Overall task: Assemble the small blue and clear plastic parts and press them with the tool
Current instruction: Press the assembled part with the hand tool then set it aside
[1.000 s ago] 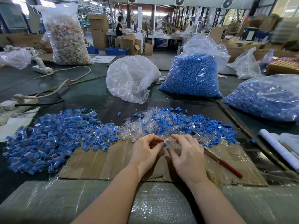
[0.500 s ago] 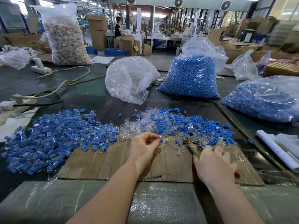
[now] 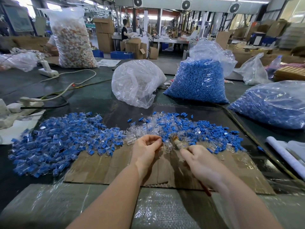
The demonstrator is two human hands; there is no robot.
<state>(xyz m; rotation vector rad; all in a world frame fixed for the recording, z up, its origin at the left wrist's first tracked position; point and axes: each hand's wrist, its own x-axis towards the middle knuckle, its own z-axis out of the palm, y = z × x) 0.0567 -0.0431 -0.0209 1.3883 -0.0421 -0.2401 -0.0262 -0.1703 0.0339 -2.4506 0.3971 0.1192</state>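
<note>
The left hand [image 3: 145, 150] has its fingers curled, the thumb and fingertips pinching a small blue and clear part [image 3: 162, 140] just above the cardboard sheet [image 3: 102, 167]. At its 3 o'clock, the right hand [image 3: 200, 164] is wrapped around the pliers [image 3: 177, 143], whose tape-wound grip and metal head point toward 11 o'clock, the head close beside the pinched part; whether they touch cannot be told. A red handle end [image 3: 206, 190] sticks out behind the wrist at 5 o'clock.

From the hands, a heap of joined blue and clear pieces [image 3: 56, 142] spreads at 9 o'clock on the dark surface [image 3: 92, 101], and a looser mix of clear shells and blue plugs [image 3: 189, 128] lies at 12 to 2 o'clock, spilling onto the cardboard's far edge.

Farther off, at 12 o'clock, a clear bag of transparent parts [image 3: 135, 83] slumps beside a full bag of blue plugs [image 3: 198, 81]; another bag of blue parts [image 3: 270, 103] lies at 2 o'clock. A tall sack of mixed pale pieces [image 3: 72, 38] stands at 10 o'clock, with a white power strip [image 3: 48, 71] and cable before it.
</note>
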